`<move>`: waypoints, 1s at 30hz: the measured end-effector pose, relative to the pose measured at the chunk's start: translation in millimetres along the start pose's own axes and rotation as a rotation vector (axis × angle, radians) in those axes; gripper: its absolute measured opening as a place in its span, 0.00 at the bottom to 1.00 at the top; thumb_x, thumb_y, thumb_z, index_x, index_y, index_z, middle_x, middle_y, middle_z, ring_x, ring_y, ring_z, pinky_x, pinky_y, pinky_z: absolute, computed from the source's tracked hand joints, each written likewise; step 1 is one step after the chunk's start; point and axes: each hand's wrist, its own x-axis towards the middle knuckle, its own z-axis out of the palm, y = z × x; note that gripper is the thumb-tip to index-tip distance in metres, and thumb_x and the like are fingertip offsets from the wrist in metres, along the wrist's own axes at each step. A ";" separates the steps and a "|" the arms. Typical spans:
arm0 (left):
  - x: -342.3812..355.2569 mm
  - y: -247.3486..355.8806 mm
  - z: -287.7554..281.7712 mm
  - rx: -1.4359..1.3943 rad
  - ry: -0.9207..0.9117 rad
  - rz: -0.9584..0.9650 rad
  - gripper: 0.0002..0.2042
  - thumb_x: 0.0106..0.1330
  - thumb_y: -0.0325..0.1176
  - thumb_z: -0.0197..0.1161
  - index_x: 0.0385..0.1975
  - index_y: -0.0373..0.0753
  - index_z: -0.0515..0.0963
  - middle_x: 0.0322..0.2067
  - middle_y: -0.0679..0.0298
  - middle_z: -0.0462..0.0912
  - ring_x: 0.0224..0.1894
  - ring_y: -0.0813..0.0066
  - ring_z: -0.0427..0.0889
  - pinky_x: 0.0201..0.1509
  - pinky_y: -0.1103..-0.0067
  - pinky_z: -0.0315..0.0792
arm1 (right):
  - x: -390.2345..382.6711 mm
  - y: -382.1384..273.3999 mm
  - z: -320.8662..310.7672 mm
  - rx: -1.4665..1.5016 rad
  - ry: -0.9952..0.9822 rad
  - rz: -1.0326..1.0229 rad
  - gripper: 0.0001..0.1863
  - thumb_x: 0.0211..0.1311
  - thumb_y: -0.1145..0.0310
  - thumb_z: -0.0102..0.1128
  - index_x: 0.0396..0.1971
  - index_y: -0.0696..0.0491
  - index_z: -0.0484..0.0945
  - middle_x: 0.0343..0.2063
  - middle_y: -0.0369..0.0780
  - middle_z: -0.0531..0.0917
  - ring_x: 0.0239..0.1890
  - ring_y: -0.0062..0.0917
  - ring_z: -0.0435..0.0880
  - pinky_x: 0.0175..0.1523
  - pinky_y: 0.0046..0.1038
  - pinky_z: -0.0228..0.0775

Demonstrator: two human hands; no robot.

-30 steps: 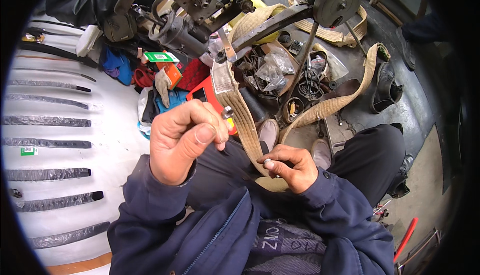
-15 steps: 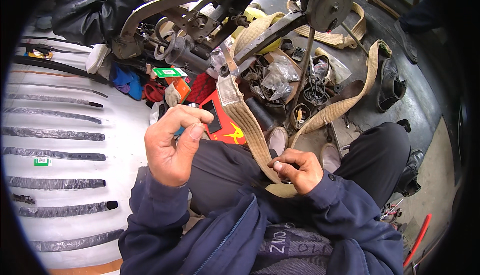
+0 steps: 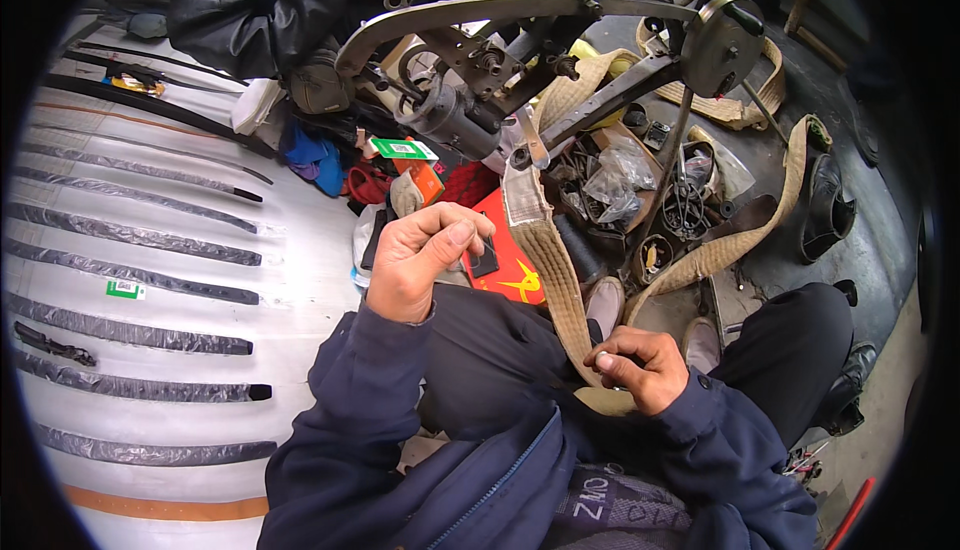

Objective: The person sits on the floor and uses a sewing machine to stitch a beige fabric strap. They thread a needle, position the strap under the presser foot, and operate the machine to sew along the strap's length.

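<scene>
My left hand [image 3: 418, 260] is raised over my left thigh, its thumb and forefinger pressed together. Whatever the pinch holds, if anything, is too small to make out. Lower and to the right, my right hand [image 3: 645, 368] is closed beside the bottom end of a wide beige ribbed strap [image 3: 552, 265]. A small pale thing shows at its fingertips, too tiny to name. The strap slopes down from beneath the arm of a metal hand-cranked sewing machine [image 3: 455, 115] towards my lap. A red box [image 3: 510, 250] with a yellow mark lies behind my left hand.
Several plastic-wrapped dark belts [image 3: 150, 325] lie on a white sheet at left. A box of metal parts and plastic bags [image 3: 615, 175] stands under the machine's handwheel [image 3: 722, 45]. Black shoes [image 3: 828, 208] are at right. Another person in a black jacket [image 3: 250, 15] sits at the far left.
The view has swung left, shifting the scene rightward. My left hand has risen a little, and its thumb and forefinger have come together. My right hand stays by the strap's lower end.
</scene>
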 end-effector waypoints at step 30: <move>-17.2 85.4 -31.9 0.849 -0.048 0.036 0.11 0.56 0.32 0.68 0.23 0.34 0.72 0.18 0.61 0.70 0.21 0.69 0.68 0.27 0.73 0.64 | -12.6 -12.9 -5.2 0.264 -0.079 -0.039 0.10 0.67 0.71 0.57 0.36 0.64 0.82 0.30 0.38 0.80 0.29 0.19 0.79 0.37 0.22 0.71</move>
